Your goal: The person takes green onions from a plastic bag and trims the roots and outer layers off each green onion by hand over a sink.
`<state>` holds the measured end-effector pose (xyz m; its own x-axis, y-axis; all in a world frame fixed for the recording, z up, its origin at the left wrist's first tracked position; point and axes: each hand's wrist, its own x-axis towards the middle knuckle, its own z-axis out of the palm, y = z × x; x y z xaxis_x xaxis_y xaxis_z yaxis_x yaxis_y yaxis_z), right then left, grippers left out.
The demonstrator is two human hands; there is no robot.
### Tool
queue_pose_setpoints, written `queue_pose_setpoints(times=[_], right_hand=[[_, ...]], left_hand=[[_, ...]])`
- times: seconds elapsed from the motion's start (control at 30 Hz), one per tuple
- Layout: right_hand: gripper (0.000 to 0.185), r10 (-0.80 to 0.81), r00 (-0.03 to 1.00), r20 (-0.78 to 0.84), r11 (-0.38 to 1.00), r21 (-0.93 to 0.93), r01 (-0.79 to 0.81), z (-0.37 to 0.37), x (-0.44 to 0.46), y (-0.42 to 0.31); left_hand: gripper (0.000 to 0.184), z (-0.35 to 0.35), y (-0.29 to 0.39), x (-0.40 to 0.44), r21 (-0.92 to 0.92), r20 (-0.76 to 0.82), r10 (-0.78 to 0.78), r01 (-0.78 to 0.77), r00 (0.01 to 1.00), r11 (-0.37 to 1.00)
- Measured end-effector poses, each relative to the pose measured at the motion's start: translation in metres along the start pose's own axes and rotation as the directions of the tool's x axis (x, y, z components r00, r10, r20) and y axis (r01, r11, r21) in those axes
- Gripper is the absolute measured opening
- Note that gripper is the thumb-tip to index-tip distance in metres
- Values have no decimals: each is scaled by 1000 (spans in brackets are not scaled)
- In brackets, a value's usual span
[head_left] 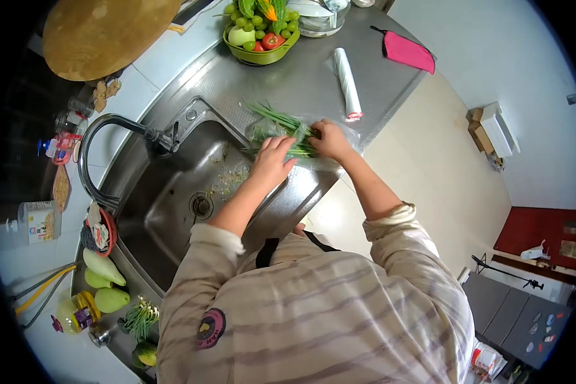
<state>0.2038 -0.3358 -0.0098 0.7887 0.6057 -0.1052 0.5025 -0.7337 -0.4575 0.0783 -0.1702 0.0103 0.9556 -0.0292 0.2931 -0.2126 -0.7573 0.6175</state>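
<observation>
Green scallions [276, 116] lie in and across a thin clear plastic bag [347, 132] on the steel counter beside the sink. Their green tips point up and left, out past the film. My left hand [273, 160] rests on the near left side of the bag, fingers stretched over the film and greens, thumb apart. At the bag's right side, my right hand [328, 139] has its fingers curled onto the film and the scallion stalks. Its fingertips are partly hidden. A roll of clear plastic bags [347, 83] lies just above my right hand.
The sink [166, 217] holds scattered plant scraps around its drain, under a curved faucet [86, 157]. A green basket [262, 56] of vegetables and grapes stands at the back, and a pink cloth [408, 52] lies right. Gourds [112, 299], an oil bottle [77, 313] and more scallions [141, 318] sit lower left.
</observation>
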Motion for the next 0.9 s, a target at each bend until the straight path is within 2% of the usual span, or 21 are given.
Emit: queue_pose_setpoints(times=[0.03,0.1,0.13,0.2,0.23,0.27,0.3,0.37,0.43,0.47,0.6,0.63,0.67,0.7,0.73,0.8,0.9], right_hand=[[34,-1,1000,-10,992,130,2,-7,-3,2],[32,4,1000,-8,991,137,-3,-20,-12,6],[29,15,1000,-16,990,137,-13,-25,-16,9],[25,74,997,10,988,134,-75,-29,-16,25],[25,99,994,-40,983,160,-92,-29,-14,35],[24,128,988,-90,976,189,-109,-28,-12,44],[24,112,987,-115,976,197,-88,-25,-11,50],[23,102,992,-71,975,204,-86,-27,-12,49],[23,87,996,-30,975,207,-79,-28,-12,48],[23,55,998,-6,963,264,-51,-27,-13,49],[24,4,997,80,910,412,-36,-27,-8,48],[24,6,996,86,911,411,-41,-27,-7,49],[24,3,994,111,867,494,-58,-26,-6,50],[23,-1,991,134,816,572,-77,-26,-5,51],[23,3,990,138,818,569,-82,-24,-3,53],[23,-25,982,188,663,738,-125,-20,1,59],[23,-58,969,240,597,787,-159,-21,4,64]], left_hand=[[48,6,-3,8,4,3,-10,10,1000,1000],[53,16,-8,18,280,146,26,-67,989,958],[53,16,-12,20,281,157,19,-64,987,958],[56,10,-27,20,407,303,-160,24,940,913],[48,3,-28,17,380,307,-112,-13,945,925],[48,1,-34,13,381,318,-109,-22,942,924],[42,1,-40,8,369,331,-30,-101,943,924],[29,0,-37,5,343,309,91,-200,947,918],[30,-1,-33,14,344,353,94,-223,931,912],[30,-2,-29,18,345,389,92,-237,917,908],[32,12,-20,52,276,284,59,-140,957,951],[32,18,-19,61,217,237,58,-111,970,970],[32,23,-18,67,154,190,54,-84,980,984],[32,26,-18,70,148,192,53,-82,980,986],[34,30,-20,73,184,222,23,-65,975,981],[35,35,-26,79,212,254,-4,-52,967,976],[36,32,-42,86,241,354,13,-105,935,965]])
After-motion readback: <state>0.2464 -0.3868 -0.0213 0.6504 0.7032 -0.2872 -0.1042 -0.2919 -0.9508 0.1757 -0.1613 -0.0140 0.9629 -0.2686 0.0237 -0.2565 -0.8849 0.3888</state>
